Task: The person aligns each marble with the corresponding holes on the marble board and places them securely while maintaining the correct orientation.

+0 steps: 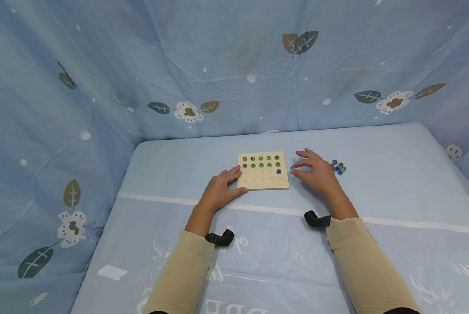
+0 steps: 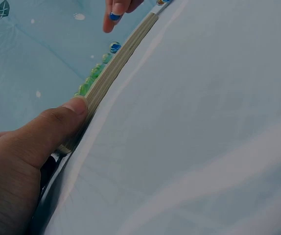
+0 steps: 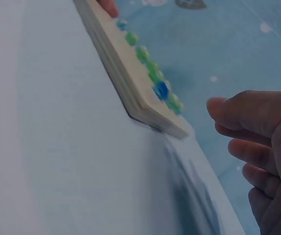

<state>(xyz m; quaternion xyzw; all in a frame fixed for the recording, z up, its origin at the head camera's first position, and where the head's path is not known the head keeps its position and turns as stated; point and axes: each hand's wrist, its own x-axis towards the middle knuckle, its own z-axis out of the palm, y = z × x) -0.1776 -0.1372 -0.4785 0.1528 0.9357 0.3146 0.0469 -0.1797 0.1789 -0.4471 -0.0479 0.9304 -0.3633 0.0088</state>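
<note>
A pale wooden board [image 1: 263, 185] with rows of round hollows lies on the cloth. Green marbles [image 1: 261, 158] fill its two far rows; the leftmost of the second row looks bluish. At the right end of the third row sits a blue marble [image 1: 279, 172]. My left hand [image 1: 218, 189] rests against the board's left side, its thumb touching the near left corner. Just off the board's right edge, my right hand [image 1: 316, 172] pinches another blue marble [image 2: 114, 16] between thumb and forefinger. In the right wrist view that marble is hidden behind the thumb.
Beyond the right hand lies a small cluster of loose marbles [image 1: 339, 168], blue, green and brownish. A white stripe [image 1: 265, 209] crosses the light blue cloth nearer the body. Patterned blue fabric [image 1: 234, 65] hangs behind the table and at its sides.
</note>
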